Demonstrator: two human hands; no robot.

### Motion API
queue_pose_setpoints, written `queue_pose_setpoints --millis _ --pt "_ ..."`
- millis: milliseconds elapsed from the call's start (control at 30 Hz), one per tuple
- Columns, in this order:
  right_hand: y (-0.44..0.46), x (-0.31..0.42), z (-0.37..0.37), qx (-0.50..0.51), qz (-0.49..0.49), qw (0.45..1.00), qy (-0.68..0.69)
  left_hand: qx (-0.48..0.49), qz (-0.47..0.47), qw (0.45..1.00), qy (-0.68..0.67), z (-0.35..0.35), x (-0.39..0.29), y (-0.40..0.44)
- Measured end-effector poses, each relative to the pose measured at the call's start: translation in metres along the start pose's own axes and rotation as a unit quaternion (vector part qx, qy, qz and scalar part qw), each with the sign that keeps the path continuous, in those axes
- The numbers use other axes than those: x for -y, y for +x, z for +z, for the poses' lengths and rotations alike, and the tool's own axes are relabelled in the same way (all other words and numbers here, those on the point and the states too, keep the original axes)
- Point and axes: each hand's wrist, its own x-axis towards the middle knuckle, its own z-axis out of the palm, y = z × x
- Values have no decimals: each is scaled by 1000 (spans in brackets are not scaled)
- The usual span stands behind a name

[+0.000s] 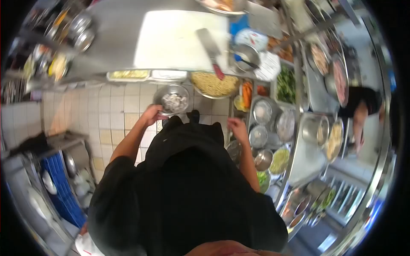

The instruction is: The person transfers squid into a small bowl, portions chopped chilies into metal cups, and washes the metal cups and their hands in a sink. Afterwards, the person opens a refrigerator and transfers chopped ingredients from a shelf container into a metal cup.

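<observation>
My left hand [153,115] grips the rim of a round metal bowl [157,96], fingers closed on its near left side. Pale, greyish-white chopped pieces [175,102] lie in the bowl, which is held over the tiled floor in front of my body. On the other side, my right hand [237,127] is in the air left of the metal containers. Its fingers are loosely curled, and nothing shows in them. Past the bowl, a large bowl of noodles [213,84] stands at the counter edge, below a cleaver with a red handle [209,47].
The cleaver lies on a white cutting board [171,38] on the steel counter [111,25]. To the right are carrots [247,94], leafy greens [286,83] and several lidded metal containers [262,112]. A blue rack [62,187] stands at left. Another person's arm [360,123] shows far right.
</observation>
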Motion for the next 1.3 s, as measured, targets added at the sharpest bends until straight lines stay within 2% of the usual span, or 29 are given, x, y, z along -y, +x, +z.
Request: queue_pose_setpoints --millis 67,167,233,333,400,433,500,567,600,667,700,733,767,800,900,933,1033,1067,1100,1133,1167,1200,1233,1300 --pt "-11 -28 -3 25 83 996 -14 18 -50 996 -69 -13 22 26" --pt "-34 -47 3 61 175 981 57 6 -52 984 -171 -31 55 64" --pt "-38 -55 4 83 186 979 22 -38 -28 978 -201 -22 36 75" --pt "-38 -29 20 100 219 967 -80 -73 16 987 -140 -42 28 151" --pt "-34 -35 28 96 215 969 -75 -222 89 971 -11 -18 -14 148" --pt "-31 -39 31 95 213 970 -70 -253 99 960 64 -12 -38 143" --pt "-22 -38 37 101 221 967 -77 -329 153 899 244 -10 -53 160" --pt "-13 -45 39 114 205 968 -91 -404 238 765 442 -18 -51 197" --pt "-13 -50 37 118 211 966 -90 -354 192 752 523 -26 -53 213" --pt "4 -77 31 140 204 965 -86 -286 205 721 596 -40 -58 229" --pt "8 -56 40 145 197 962 -120 -322 221 699 599 -43 -61 232" --pt "6 -37 47 148 192 958 -154 -362 303 674 568 -57 -51 264" --pt "11 -38 54 148 184 962 -140 -381 364 620 582 -58 -62 257" --pt "10 -41 53 144 183 964 -129 -360 396 581 613 -62 -69 254" --pt "22 -34 56 153 161 963 -152 -362 431 563 605 -70 -78 250" --pt "27 -29 58 159 148 961 -169 -362 437 570 595 -71 -82 246" --pt "51 -49 57 182 89 957 -208 -348 322 702 532 -70 -84 222" --pt "58 -24 65 199 139 941 -235 -367 289 734 492 -69 -81 213" --pt "65 -16 73 222 69 932 -279 -387 258 763 449 -65 -75 204" --pt "71 -22 72 241 -5 917 -318 -443 301 791 296 -66 -59 222" --pt "78 -25 77 256 -79 896 -353 -482 343 795 137 -76 -48 240" --pt "87 -20 88 254 -42 915 -311 -362 223 905 -10 -84 -56 210" --pt "92 -15 97 250 -1 930 -268 -213 93 960 -158 -88 -62 175" --pt "97 -3 107 252 52 942 -217 -152 113 929 -318 -100 -29 159"
